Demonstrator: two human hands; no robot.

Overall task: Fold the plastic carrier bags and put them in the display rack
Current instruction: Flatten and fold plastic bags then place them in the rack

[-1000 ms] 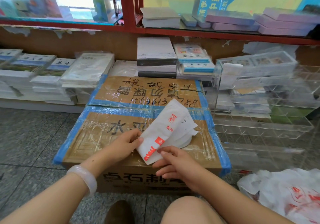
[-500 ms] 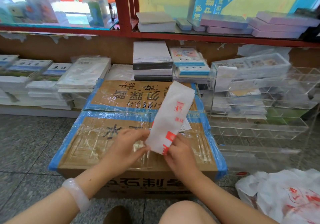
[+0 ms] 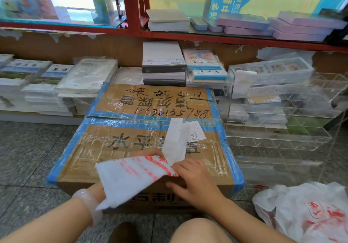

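Both hands pinch the folded white carrier bag (image 3: 130, 178) on the taped cardboard box (image 3: 116, 144) — left hand (image 3: 150, 153) mostly hidden beneath, right hand (image 3: 194, 178) gripping its edge.

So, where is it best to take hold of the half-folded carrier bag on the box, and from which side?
Probably at the crease of the carrier bag, where the right hand already touches it, coming from above on the right. The layers meet there, so a pinch should keep the fold. The wide end hangs loose over the edge of the cardboard box, covering the left hand.
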